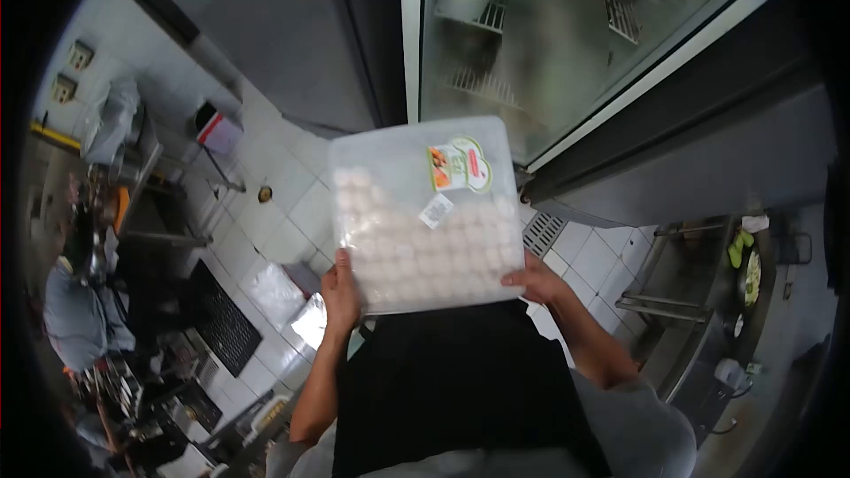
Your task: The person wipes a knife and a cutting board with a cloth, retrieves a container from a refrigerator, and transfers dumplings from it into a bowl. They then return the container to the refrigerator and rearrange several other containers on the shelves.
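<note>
A large clear plastic pack of round, pale balls (425,252) is held out in front of my black apron. The balls lie in rows over its lower part, while the upper part is see-through and bare. A green, white and orange label (460,165) and a small white sticker (436,210) are on its top face. My left hand (342,289) grips the lower left edge, thumb on top. Opposite it, my right hand (536,280) holds the lower right edge with its thumb on top. The other fingers are mostly hidden under the pack.
A glass-fronted fridge (567,53) stands ahead, with racks behind the misted glass. At left, a person in a grey shirt (84,314) is beside a black floor mat (217,317). A steel counter (699,363) runs along the right. A floor drain grate (542,235) lies by the fridge.
</note>
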{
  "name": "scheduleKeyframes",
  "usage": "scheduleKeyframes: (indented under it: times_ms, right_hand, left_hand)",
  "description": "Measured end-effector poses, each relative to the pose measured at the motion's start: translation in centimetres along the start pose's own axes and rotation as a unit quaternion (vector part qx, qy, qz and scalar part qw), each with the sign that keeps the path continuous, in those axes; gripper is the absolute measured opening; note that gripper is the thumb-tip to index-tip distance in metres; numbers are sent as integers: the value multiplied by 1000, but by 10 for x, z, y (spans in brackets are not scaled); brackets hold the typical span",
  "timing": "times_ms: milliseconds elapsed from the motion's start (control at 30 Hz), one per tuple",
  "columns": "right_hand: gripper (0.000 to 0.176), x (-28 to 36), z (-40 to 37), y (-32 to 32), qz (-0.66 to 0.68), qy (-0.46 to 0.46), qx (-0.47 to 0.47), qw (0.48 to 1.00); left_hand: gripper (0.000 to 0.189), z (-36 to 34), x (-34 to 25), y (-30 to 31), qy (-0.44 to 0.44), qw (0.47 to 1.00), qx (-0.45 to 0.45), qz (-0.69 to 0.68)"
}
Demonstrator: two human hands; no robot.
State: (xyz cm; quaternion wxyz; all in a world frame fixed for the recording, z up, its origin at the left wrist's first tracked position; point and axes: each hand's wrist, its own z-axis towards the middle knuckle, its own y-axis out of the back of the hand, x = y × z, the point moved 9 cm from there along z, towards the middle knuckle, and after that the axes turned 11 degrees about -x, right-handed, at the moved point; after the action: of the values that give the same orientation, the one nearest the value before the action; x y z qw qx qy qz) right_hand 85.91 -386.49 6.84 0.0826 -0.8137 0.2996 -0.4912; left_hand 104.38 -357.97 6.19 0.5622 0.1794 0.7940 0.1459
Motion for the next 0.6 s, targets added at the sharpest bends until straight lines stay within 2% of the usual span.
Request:
scheduleKeyframes:
  times_ms: [33,100,133,200,233,267,300,333,367,400,500,567,600]
  right_hand:
    - [86,1,-4,-6,-15,25,1,1000]
    - [88,-18,-16,5,18,32,-61,997]
    - [88,-20,-26,2,47,36,-106,993]
    - [86,-40,-43,5,116,44,-179,976]
    - [85,-56,-48,14,154,52,-205,965]
    - [85,-61,-55,10,152,60,-200,966]
    - [84,-66,-64,13,178,77,-242,951]
    - [83,-72,-76,19,204,94,-285,932]
    - [83,-78,-82,24,204,106,-284,931]
    - [83,-77,-88,33,215,148,-281,924]
    - [81,-64,-109,29,240,226,-295,897]
    - [78,-76,-122,44,237,241,-332,881]
    - [78,-78,-125,46,244,250,-335,875]
  left_hand:
    - [67,13,-12,-4,-66,997,22,33]
    - [68,17,-44,-14,-51,994,69,65]
    - [68,15,-66,-27,-52,989,141,13]
    - [68,70,-75,-67,-225,945,220,92]
    - [63,107,-105,-74,-272,939,191,90]
    - [57,108,-189,-50,-395,908,136,-19]
    - [55,127,-255,-26,-448,894,-2,-14]
    - [61,163,-311,-10,-454,889,-34,-52]
    - [67,162,-364,21,-500,846,-166,-86]
    - [72,184,-406,35,-523,812,-244,-87]
    - [61,213,-479,46,-518,809,-245,-135]
    - [53,230,-500,25,-467,868,-160,-45]
    - [54,222,-499,29,-498,839,-204,-85]
